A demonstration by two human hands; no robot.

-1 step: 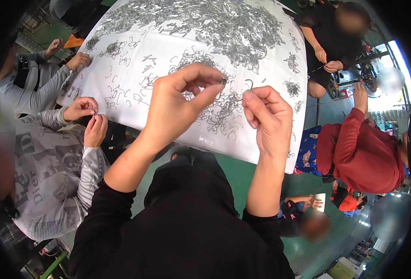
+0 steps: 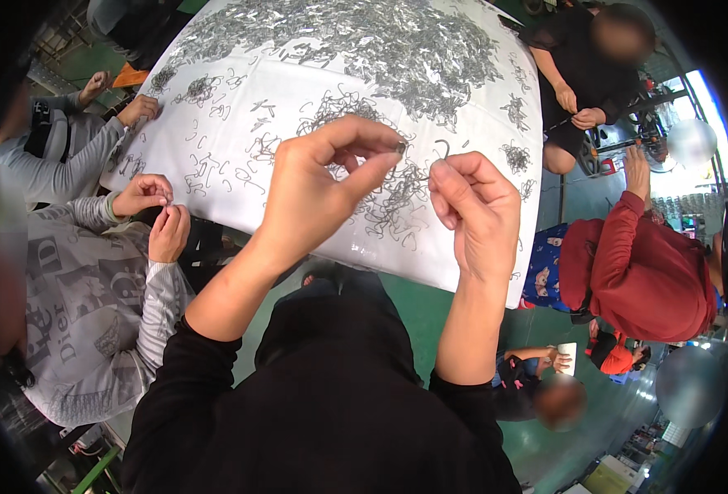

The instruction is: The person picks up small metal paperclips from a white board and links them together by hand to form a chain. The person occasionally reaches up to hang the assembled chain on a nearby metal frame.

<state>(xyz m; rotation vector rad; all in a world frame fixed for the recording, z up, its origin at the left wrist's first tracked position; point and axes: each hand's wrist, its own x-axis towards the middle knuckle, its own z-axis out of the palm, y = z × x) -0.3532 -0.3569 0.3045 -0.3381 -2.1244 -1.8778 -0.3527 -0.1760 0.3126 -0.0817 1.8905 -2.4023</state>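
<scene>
Over the white-covered table (image 2: 298,79), my left hand (image 2: 319,185) pinches a small dark piece (image 2: 400,148) between thumb and forefinger. Its exact kind is too small to make out. To the right of it, my right hand (image 2: 475,206) grips a thin dark curved hook (image 2: 442,146), whose bent end sticks up above the thumb. The two hands are apart, and so are the pieces in them. Beneath and beyond my fingers lies a loose heap of similar curved hooks (image 2: 393,216), partly hidden by my left hand.
A wide layer of small grey flat pieces (image 2: 339,33) covers the table's far part. Smaller clusters of hooks (image 2: 207,169) lie to the left, others (image 2: 515,158) near the right edge. People sit along the left side; one in black (image 2: 586,74) and one in red (image 2: 652,263) are at the right.
Both hands have shifted very slightly to the right, each keeping its pinch on its piece. The heaps on the table look the same.
</scene>
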